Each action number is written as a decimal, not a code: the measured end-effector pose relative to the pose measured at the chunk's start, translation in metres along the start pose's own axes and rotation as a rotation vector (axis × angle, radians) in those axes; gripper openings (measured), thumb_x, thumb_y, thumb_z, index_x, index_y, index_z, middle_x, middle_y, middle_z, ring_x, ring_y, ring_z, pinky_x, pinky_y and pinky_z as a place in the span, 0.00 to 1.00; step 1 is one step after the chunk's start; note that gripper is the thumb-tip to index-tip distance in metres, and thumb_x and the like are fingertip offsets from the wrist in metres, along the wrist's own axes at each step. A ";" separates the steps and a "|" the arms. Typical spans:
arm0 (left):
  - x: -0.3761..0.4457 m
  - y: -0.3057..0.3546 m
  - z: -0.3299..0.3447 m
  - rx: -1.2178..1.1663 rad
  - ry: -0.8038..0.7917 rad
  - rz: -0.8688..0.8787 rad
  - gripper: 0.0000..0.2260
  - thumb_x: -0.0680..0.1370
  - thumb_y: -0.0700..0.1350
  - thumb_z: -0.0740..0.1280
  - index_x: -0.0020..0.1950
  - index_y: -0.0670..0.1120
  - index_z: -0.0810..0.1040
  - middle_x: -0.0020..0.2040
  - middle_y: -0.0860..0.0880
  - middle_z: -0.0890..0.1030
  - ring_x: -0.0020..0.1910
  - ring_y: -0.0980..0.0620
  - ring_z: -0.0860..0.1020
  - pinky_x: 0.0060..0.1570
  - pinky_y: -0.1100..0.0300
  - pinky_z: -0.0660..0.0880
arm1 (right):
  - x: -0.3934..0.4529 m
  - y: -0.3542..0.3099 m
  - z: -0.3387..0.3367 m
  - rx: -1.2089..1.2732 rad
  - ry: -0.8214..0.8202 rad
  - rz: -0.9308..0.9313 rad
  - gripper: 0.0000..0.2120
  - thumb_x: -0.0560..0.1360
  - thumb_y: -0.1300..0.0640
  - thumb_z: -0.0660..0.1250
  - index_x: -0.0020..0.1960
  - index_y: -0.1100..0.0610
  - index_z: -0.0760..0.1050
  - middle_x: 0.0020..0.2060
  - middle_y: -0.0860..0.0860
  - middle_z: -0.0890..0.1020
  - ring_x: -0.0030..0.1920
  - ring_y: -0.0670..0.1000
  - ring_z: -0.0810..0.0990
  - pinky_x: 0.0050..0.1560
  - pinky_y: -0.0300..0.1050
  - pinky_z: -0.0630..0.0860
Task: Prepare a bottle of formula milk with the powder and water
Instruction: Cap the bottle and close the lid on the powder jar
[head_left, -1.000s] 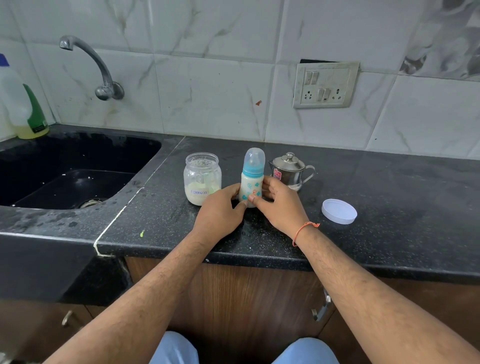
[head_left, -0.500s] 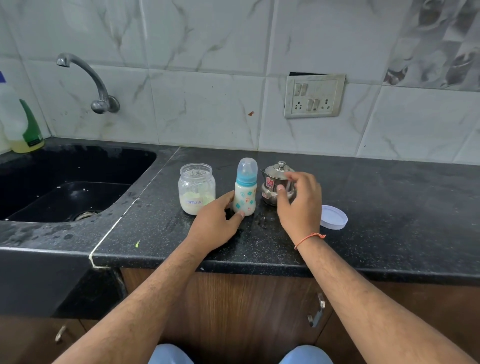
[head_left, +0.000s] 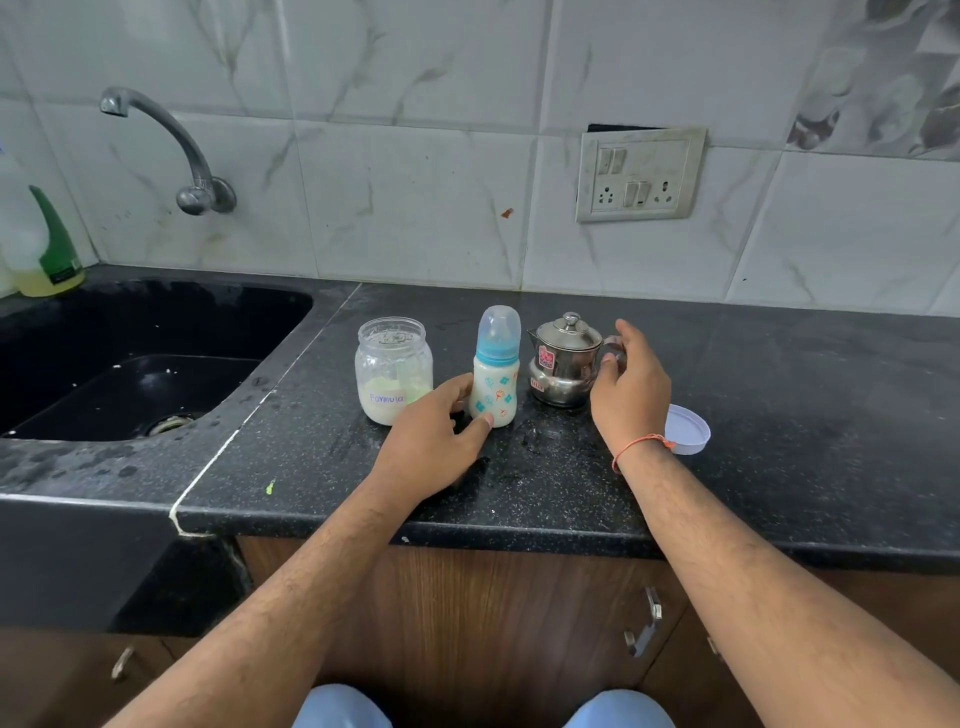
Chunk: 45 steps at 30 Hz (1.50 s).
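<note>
A baby bottle (head_left: 496, 384) with a blue collar and a clear cap stands upright on the black counter (head_left: 805, 415). My left hand (head_left: 431, 447) holds its base between thumb and forefinger. To its left stands an open glass jar (head_left: 393, 369) labelled "Formula", with white powder in the bottom. To the bottle's right is a small lidded steel pot (head_left: 563, 364). My right hand (head_left: 628, 395) has its fingers curled round the pot's handle on the right side. The pot rests on the counter.
A white jar lid (head_left: 691, 428) lies on the counter just right of my right wrist. A black sink (head_left: 291, 312) with a wall tap (head_left: 171, 140) is at the left, with a detergent bottle (head_left: 41, 249) in the corner. A switch plate (head_left: 641, 174) is on the tiled wall.
My right hand left the bottle, moved right over the steel pot and now grips its handle. My left hand stayed at the bottle's base.
</note>
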<state>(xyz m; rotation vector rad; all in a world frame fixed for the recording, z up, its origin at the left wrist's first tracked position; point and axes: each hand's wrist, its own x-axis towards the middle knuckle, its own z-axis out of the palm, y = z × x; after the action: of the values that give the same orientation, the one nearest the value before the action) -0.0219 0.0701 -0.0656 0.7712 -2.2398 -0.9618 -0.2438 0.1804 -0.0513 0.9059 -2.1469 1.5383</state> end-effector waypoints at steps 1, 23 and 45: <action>0.000 0.000 0.000 -0.009 0.002 -0.002 0.27 0.84 0.47 0.72 0.83 0.52 0.72 0.73 0.56 0.82 0.74 0.56 0.78 0.77 0.50 0.75 | 0.001 0.000 0.000 -0.008 -0.005 0.005 0.21 0.83 0.63 0.63 0.75 0.56 0.74 0.65 0.54 0.83 0.65 0.57 0.81 0.67 0.49 0.75; -0.004 0.007 -0.003 0.020 -0.005 -0.017 0.27 0.84 0.47 0.72 0.83 0.51 0.71 0.75 0.54 0.81 0.75 0.55 0.78 0.77 0.48 0.75 | -0.017 -0.005 -0.030 -0.098 0.013 -0.031 0.24 0.79 0.71 0.60 0.67 0.53 0.83 0.57 0.52 0.87 0.57 0.52 0.84 0.55 0.36 0.72; -0.011 0.016 -0.006 0.018 -0.004 -0.020 0.26 0.85 0.45 0.71 0.84 0.48 0.71 0.76 0.52 0.80 0.75 0.54 0.78 0.76 0.55 0.74 | -0.024 -0.007 -0.045 -0.053 -0.016 -0.010 0.22 0.82 0.67 0.62 0.73 0.53 0.78 0.63 0.53 0.86 0.63 0.55 0.83 0.64 0.44 0.76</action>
<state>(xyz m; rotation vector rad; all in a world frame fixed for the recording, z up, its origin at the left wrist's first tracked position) -0.0146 0.0843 -0.0530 0.8021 -2.2511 -0.9549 -0.2253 0.2283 -0.0452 0.9128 -2.1798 1.4671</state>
